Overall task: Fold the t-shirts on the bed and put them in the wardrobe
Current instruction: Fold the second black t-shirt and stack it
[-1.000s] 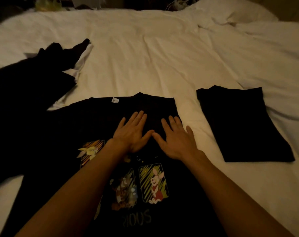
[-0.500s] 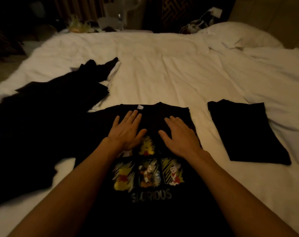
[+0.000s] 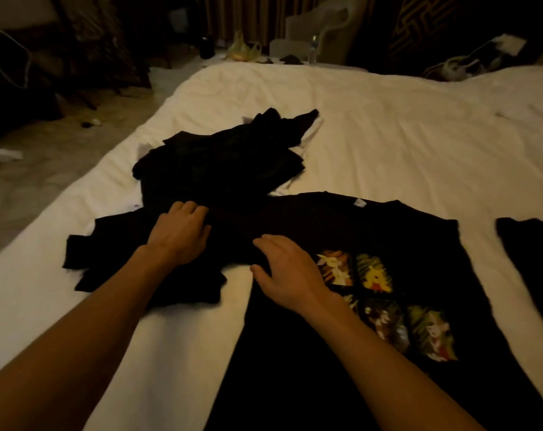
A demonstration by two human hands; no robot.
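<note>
On the bed (image 3: 388,135), a dark pile (image 3: 220,163) lies behind the left hand (image 3: 178,236), whose curled fingers bunch the t-shirt (image 3: 373,228) at its left sleeve (image 3: 114,244). The right hand (image 3: 290,269) rests loosely spread on the chest beside the print (image 3: 373,275). A folded shirt (image 3: 531,253) lies at far right.

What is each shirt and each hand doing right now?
printed t-shirt, spread flat, picture side up, unfolded.
black t-shirt at the right, lying flat, partly out of view.
clothes pile, heaped, unfolded.
left hand, fingers curled into the printed t-shirt's sleeve.
right hand, resting on the printed t-shirt beside the pictures; grip unclear.
bed, white cover, wrinkled.
</note>
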